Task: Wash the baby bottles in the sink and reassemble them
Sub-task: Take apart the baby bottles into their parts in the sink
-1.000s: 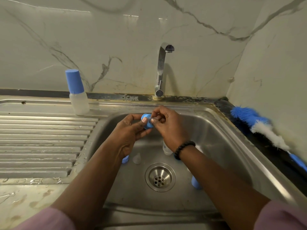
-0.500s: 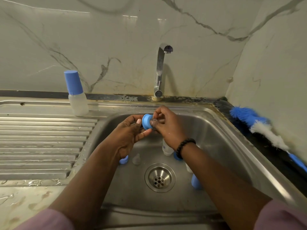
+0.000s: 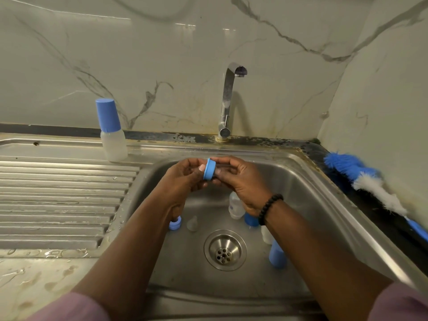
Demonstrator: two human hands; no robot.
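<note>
Both hands meet over the back of the sink (image 3: 328, 205), at about 12 o'clock from the drain (image 3: 225, 250). The left hand (image 3: 185, 179) pinches a blue collar ring (image 3: 209, 169) by its edge, thumb on the near side. The right hand (image 3: 240, 179) has its fingers curled against the ring's other face; it seems to be working a clear teat into it, though that part is too hidden to be sure.

The remaining pieces lie in the basin: a second blue ring (image 3: 175, 223) at 9 o'clock of the drain, a loose clear teat (image 3: 192, 224) just beside it, a clear bottle body (image 3: 235, 206) at 12 o'clock, and a blue cap (image 3: 277, 254) at 3 o'clock. One assembled bottle (image 3: 112, 132) stands upright on the steel surface (image 3: 58, 193) at 10 o'clock.

The likely step is seating the teat in the ring. Wet plastic is slippery, so a pinch this light could let the ring drop into the basin. A teat pulled through crookedly would probably leak once screwed on. The tap (image 3: 228, 100) appears to be off.
</note>
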